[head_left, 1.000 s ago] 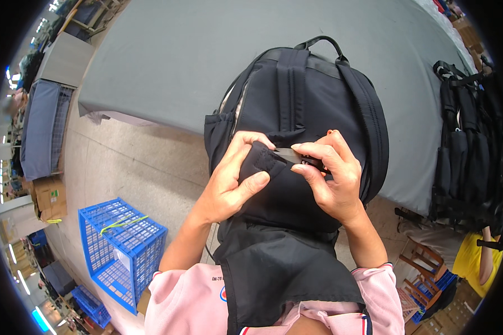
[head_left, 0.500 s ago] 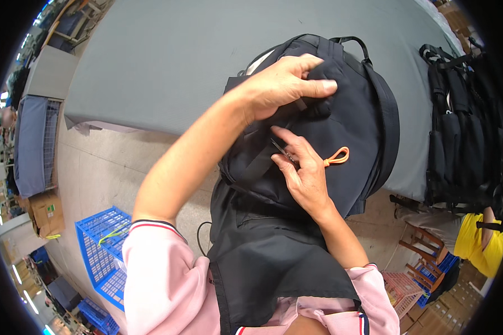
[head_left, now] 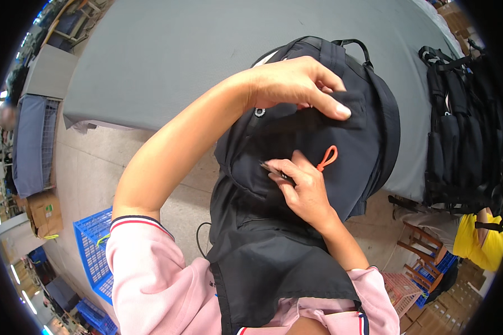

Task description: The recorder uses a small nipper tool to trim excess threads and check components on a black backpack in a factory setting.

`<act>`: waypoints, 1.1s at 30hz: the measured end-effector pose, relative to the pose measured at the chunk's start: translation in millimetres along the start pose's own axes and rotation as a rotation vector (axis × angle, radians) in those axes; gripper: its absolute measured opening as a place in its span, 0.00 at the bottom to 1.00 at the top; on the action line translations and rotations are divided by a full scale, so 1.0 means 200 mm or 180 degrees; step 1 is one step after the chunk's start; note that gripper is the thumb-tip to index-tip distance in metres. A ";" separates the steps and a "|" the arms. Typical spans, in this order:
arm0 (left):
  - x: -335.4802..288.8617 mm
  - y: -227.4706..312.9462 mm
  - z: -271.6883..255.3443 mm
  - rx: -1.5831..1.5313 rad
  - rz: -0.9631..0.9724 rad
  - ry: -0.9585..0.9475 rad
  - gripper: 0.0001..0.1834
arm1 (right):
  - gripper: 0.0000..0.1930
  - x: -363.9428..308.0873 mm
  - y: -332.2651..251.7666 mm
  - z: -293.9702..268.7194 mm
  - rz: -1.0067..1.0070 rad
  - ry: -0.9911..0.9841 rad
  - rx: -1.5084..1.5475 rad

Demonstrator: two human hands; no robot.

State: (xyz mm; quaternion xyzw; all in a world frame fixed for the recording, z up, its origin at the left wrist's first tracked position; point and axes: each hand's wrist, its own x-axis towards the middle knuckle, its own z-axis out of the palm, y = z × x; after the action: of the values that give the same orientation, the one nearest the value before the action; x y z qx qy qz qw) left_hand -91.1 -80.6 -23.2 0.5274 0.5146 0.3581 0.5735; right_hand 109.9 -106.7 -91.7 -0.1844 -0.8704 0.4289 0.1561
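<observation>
A black backpack (head_left: pixel 352 162) lies at the near edge of the table, partly against my black apron. My left hand (head_left: pixel 302 84) reaches across its upper part, thumb and fingers pinched on a black fabric flap (head_left: pixel 353 106) that it holds up from the bag. Lower down, my right hand (head_left: pixel 304 187) is closed around small dark thread snips (head_left: pixel 285 177), their tips pointing left over the bag. An orange cord loop (head_left: pixel 330 158) sticks out behind that hand. Its fingers cover most of the tool.
The grey-covered table (head_left: pixel 167 56) spreads beyond the bag. More black bags (head_left: pixel 458 123) are piled at its right end. A blue plastic crate (head_left: pixel 92 251) stands on the floor at left. A person in a yellow top (head_left: pixel 475 245) is at lower right, near wooden stools (head_left: pixel 422 245).
My left hand has shifted right and slightly down, spreading the black flap rightward. My right hand has moved slightly down, and the snips now point more to the left.
</observation>
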 end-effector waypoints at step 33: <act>-0.51 -0.20 0.44 0.0567 0.0744 0.3091 0.03 | 0.10 0.20 -0.07 -0.26 0.1001 0.0405 0.3305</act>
State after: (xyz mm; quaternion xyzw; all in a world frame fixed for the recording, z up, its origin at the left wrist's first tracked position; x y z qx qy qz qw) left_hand -31.9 -205.7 -47.4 0.4010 0.6879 0.5785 0.1769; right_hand 93.9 -61.6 -45.3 -0.2366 -0.4950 0.8084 0.2130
